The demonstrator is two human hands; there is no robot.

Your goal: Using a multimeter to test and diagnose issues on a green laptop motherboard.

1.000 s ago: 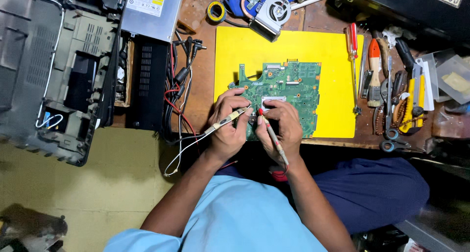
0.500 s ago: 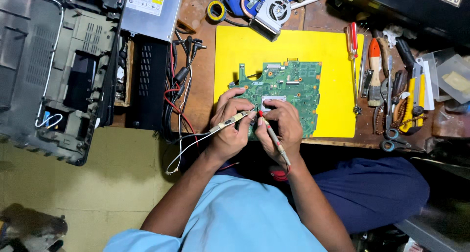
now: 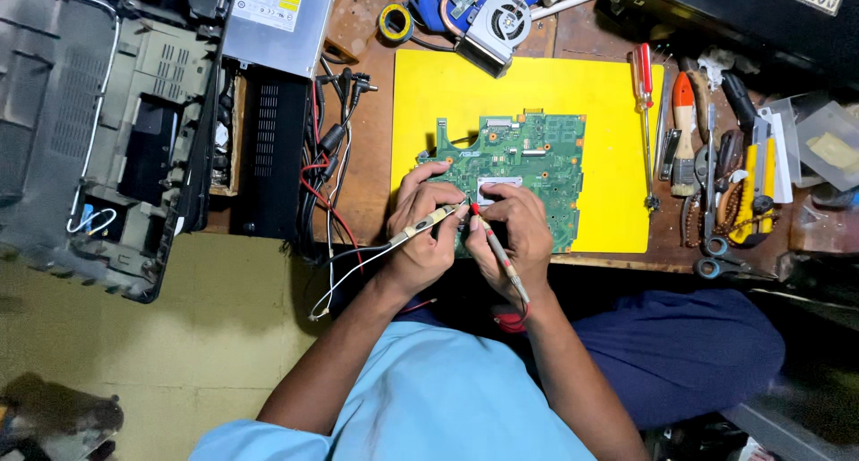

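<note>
Green circuit board [image 3: 528, 170] lying flat on a yellow mat [image 3: 537, 94] (hand tools beside it), with the left hand [image 3: 420, 233] and right hand [image 3: 514, 228] each pinching 1 of 2 pen-like probes, tips angled together onto the board's near edge for steady contact.

Bright overhead light on the yellow mat [image 3: 537, 94], dim lower corners, edges perhaps slightly warped.

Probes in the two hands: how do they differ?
The left hand holds a pale probe lying nearly flat, its lead trailing left. The right hand holds a red-tipped probe angled steeply, its lead running back towards the person. Both tips meet the green circuit board at the same small area.
</note>
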